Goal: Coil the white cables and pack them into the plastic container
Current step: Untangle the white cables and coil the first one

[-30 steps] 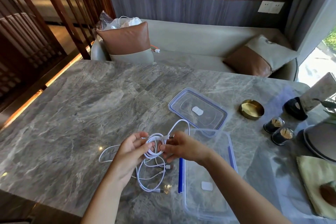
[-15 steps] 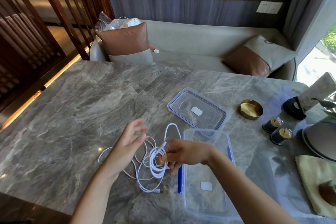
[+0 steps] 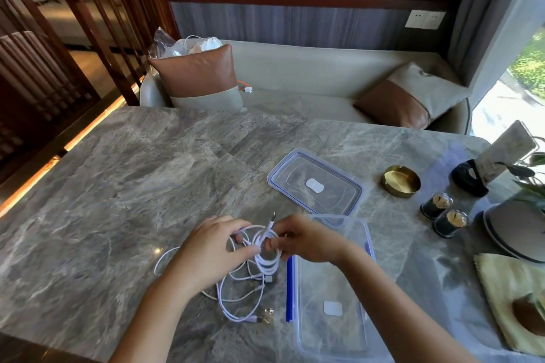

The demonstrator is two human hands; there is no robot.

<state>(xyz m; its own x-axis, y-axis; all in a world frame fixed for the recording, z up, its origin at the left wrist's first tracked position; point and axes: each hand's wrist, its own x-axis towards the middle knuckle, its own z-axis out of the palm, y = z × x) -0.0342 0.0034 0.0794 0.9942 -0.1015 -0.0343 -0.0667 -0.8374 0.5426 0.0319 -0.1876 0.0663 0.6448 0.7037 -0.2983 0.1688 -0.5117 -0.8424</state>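
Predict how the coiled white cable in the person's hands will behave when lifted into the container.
Probably floppy: the coiled white cable sags in loops below the right hand and left hand gripping it. Likely light, since it hangs from a finger grip alone. It may spring loose once released, as the loose cables sprawl on the table.

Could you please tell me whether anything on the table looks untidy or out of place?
Only the loose white cables stand out: they sprawl tangled on the table, left of the plastic container, beneath the held coil. Nothing looks spilled or damaged.
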